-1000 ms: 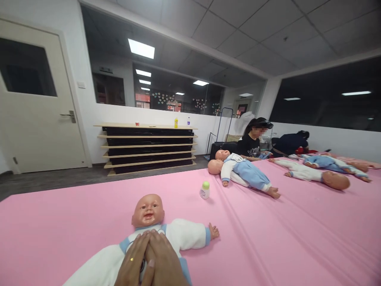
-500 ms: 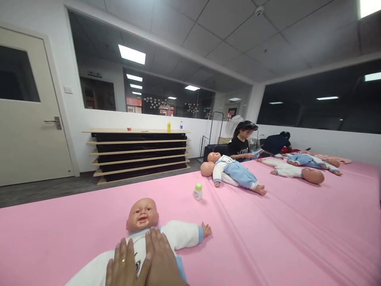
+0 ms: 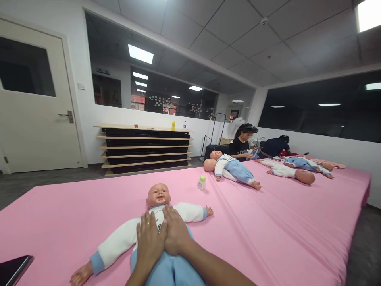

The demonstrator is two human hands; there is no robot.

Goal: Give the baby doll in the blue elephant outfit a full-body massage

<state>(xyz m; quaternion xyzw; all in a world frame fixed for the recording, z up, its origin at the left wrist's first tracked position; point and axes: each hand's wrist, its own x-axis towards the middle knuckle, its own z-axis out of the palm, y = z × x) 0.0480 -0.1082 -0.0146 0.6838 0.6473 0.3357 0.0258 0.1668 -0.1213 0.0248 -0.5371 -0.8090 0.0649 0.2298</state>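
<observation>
A baby doll [image 3: 119,243] in a white top with blue cuffs and light blue trousers lies on its back in front of me, arms spread wide. Both my hands rest on its chest, side by side. My left hand [image 3: 150,238] lies flat with fingers stretched and a ring on one finger. Flat beside it, my right hand [image 3: 175,230] touches the upper chest, its thumb close to the left hand. Part of a printed face on the top shows between them. Beyond the doll's outstretched arm stands a small white bottle [image 3: 201,183] with a green cap.
Pink cloth [image 3: 268,226] covers the table. A dark phone [image 3: 14,270] lies at the near left corner. Further right lie more dolls [image 3: 238,171] and another doll [image 3: 303,176]. Two people sit at the far side, one person [image 3: 242,143] holding something blue. Stacked boards [image 3: 145,149] stand by the wall.
My view has tilted down and drawn back, so the doll's trousers, its other arm and the phone now show. My hands stay flat on the doll's chest.
</observation>
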